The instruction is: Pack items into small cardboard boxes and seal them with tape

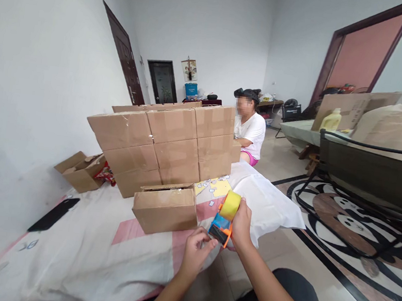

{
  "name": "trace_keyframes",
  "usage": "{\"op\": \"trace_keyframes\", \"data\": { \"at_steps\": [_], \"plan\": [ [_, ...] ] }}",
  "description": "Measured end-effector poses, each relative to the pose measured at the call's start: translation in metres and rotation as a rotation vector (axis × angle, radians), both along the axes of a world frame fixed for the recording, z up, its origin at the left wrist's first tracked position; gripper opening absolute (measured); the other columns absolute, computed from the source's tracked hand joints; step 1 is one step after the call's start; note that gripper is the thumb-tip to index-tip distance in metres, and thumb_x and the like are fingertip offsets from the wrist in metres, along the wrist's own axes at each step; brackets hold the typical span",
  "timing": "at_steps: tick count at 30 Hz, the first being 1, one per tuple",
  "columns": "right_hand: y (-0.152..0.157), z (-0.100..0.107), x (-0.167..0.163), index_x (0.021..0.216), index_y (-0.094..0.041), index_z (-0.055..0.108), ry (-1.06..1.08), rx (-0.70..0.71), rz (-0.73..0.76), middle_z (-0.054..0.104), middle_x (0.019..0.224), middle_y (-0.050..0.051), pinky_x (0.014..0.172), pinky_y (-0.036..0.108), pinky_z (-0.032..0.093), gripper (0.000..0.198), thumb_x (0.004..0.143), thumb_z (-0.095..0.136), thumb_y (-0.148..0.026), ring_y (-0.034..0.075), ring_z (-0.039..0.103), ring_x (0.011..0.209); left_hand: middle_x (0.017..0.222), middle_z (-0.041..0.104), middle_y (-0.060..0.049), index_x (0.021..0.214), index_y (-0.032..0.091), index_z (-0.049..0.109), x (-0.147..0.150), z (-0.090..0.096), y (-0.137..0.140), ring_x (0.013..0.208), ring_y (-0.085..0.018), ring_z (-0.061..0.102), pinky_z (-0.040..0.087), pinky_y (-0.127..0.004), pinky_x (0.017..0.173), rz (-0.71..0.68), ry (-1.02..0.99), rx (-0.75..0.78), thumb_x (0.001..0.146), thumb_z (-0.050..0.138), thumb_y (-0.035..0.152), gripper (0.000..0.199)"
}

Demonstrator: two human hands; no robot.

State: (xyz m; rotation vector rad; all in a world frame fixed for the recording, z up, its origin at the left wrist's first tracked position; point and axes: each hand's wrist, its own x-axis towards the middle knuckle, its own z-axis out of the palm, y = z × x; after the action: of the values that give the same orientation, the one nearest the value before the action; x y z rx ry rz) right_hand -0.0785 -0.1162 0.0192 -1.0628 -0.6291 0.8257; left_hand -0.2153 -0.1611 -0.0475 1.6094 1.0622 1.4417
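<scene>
My right hand (pixel 242 220) is closed around a tape dispenser (pixel 219 230) with blue, orange and black parts, which carries a yellow roll of tape (pixel 230 205). At the dispenser's lower end is my left hand (pixel 196 248), its thumb and fingers drawn together in a pinch. Whatever lies between those fingertips is too small to make out. Just beyond the left hand a cardboard box (pixel 166 210) stands on the cloth-covered surface (pixel 100 255), with a dark gap along its top flaps.
Behind the single box, several brown cartons (pixel 170 142) form a stacked wall. An open carton (pixel 83 172) and a black flat object (pixel 54 214) lie to the left. Past the stack sits a person in a white shirt (pixel 254 132). A dark folding chair (pixel 370 176) stands right.
</scene>
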Motion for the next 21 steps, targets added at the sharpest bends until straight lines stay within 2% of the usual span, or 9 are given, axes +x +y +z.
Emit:
{"op": "trace_keyframes", "data": {
  "at_steps": [11, 17, 21],
  "plan": [
    [-0.004, 0.011, -0.008, 0.082, -0.018, 0.062, 0.171, -0.057, 0.075, 0.068, 0.071, 0.002, 0.061, 0.028, 0.052, 0.044, 0.087, 0.05, -0.06, 0.018, 0.065, 0.066, 0.07, 0.062, -0.004, 0.058, 0.018, 0.063, -0.002, 0.012, -0.004, 0.071, -0.02, 0.059, 0.045, -0.031, 0.069, -0.022, 0.01, 0.029, 0.076, 0.073, 0.043, 0.032],
    [0.0, 0.015, -0.011, 0.091, -0.018, 0.062, 0.168, -0.086, 0.0, 0.068, 0.081, 0.002, 0.066, 0.027, 0.053, 0.043, 0.086, 0.052, -0.059, 0.018, 0.066, 0.075, 0.065, 0.059, -0.002, 0.058, 0.018, 0.057, -0.004, 0.013, -0.003, 0.068, -0.018, 0.056, 0.042, -0.029, 0.067, 0.006, 0.038, 0.004, 0.077, 0.071, 0.047, 0.038],
    [0.001, 0.016, -0.014, 0.095, -0.018, 0.061, 0.144, -0.047, -0.013, 0.068, 0.086, 0.003, 0.069, 0.028, 0.052, 0.047, 0.085, 0.05, -0.063, 0.018, 0.066, 0.079, 0.066, 0.06, -0.002, 0.06, 0.018, 0.059, -0.007, 0.018, -0.005, 0.069, -0.018, 0.055, 0.042, -0.028, 0.068, 0.011, 0.049, 0.013, 0.078, 0.07, 0.048, 0.036]
  ]
}}
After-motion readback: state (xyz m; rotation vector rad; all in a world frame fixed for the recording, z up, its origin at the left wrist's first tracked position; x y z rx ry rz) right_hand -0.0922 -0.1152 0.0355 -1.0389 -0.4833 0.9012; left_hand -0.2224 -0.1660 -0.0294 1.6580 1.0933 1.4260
